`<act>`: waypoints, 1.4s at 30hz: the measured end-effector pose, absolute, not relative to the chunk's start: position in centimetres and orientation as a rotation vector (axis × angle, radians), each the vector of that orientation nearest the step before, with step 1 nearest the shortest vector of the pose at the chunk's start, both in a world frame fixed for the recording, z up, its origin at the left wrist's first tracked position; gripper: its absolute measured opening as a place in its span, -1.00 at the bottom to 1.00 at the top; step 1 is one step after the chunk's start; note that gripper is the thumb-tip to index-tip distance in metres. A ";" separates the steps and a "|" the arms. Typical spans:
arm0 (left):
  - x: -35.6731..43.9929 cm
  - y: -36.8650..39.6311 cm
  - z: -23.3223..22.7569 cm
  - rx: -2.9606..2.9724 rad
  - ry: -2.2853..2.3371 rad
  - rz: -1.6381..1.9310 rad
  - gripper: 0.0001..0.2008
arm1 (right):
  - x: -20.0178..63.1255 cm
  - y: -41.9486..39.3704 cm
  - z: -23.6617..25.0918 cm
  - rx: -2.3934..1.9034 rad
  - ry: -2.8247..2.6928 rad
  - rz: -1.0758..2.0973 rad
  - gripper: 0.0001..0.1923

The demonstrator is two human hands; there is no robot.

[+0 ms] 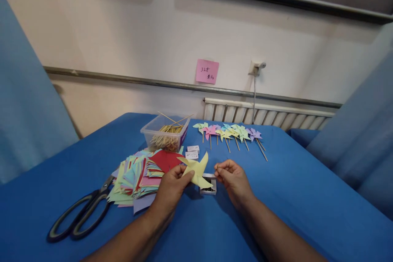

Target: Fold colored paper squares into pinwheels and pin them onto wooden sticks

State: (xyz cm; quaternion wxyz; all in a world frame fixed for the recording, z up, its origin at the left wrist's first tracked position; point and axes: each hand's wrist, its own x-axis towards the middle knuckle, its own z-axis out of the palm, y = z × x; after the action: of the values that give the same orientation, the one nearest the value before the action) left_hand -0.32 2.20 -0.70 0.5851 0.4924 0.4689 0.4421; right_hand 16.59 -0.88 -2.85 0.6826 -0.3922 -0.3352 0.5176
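Observation:
A pale yellow paper pinwheel [196,171] is pinched at its middle between the thumb and fingers of my left hand [173,184]. Its blades are folded in, and no stick shows on it. To its right, my right hand [233,178] is closed in a pinch; whatever lies between the fingertips is too small to name. Beneath the pinwheel, between my hands, a small open white box [214,188] holds tiny dark pieces, partly hidden by the paper. Just left of my left hand lies a loose heap of coloured paper squares [135,178].
Black-handled scissors [89,211] lie left of the paper. Behind it stands a clear plastic tub [147,133] of wooden sticks, beside two small white boxes [192,154]. Several finished pinwheels [241,132] on sticks lie at the back right of the blue-covered table [291,188].

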 end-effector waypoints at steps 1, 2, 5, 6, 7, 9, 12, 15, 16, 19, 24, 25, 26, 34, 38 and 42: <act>-0.3 2.2 -0.7 1.158 1.089 1.038 -0.73 | 16.5 -0.8 -2.9 -0.880 -0.762 1.159 -0.77; -0.3 2.2 -0.7 1.165 1.085 1.043 -0.74 | 16.4 -0.8 -2.9 -0.881 -0.774 1.157 -0.76; -0.4 2.2 -0.7 1.181 1.074 1.044 -0.74 | 16.1 -0.7 -3.1 -0.885 -0.816 1.154 -0.73; -0.4 2.2 -0.8 1.186 1.071 1.044 -0.75 | 16.1 -0.6 -3.2 -0.888 -0.830 1.153 -0.73; -0.3 2.2 -0.8 1.191 1.068 1.044 -0.75 | 16.0 -0.5 -3.3 -0.892 -0.845 1.152 -0.73; -0.3 2.2 -0.9 1.200 1.066 1.041 -0.75 | 16.0 -0.4 -3.5 -0.905 -0.875 1.156 -0.75; -0.3 2.2 -1.1 1.208 1.068 1.033 -0.75 | 16.1 -0.3 -3.5 -0.925 -0.914 1.160 -0.78; -0.3 2.3 -1.2 1.208 1.079 1.031 -0.74 | 16.1 -0.4 -3.4 -0.942 -0.923 1.144 -0.77; -0.3 2.4 -1.2 1.208 1.083 1.032 -0.74 | 16.1 -0.4 -3.3 -0.947 -0.921 1.135 -0.77; -0.3 2.4 -1.4 1.209 1.083 1.027 -0.73 | 16.1 -0.4 -3.3 -0.959 -0.916 1.109 -0.74; -0.4 2.6 -1.8 1.223 1.066 1.010 -0.71 | 16.2 -0.3 -3.5 -0.973 -0.925 1.085 -0.72; -0.4 2.6 -1.8 1.225 1.065 1.013 -0.71 | 16.2 -0.3 -3.5 -0.974 -0.931 1.086 -0.72; -0.4 2.7 -1.8 1.226 1.064 1.016 -0.71 | 16.2 -0.3 -3.5 -0.975 -0.938 1.087 -0.73; -0.4 2.5 -1.7 1.227 1.060 1.027 -0.73 | 16.0 -0.4 -3.8 -0.965 -0.963 1.084 -0.74; -0.3 2.4 -1.6 1.227 1.064 1.031 -0.73 | 16.1 -0.3 -3.8 -0.967 -0.971 1.085 -0.73; -0.3 2.4 -1.5 1.226 1.068 1.037 -0.73 | 16.0 -0.4 -3.8 -0.967 -0.986 1.103 -0.74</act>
State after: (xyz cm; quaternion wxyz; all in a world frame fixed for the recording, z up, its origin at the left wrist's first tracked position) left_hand -0.30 2.44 -1.52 0.5700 0.5221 0.4552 0.4420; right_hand 16.01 -0.36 -3.84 0.6343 -0.4230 -0.4314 0.4823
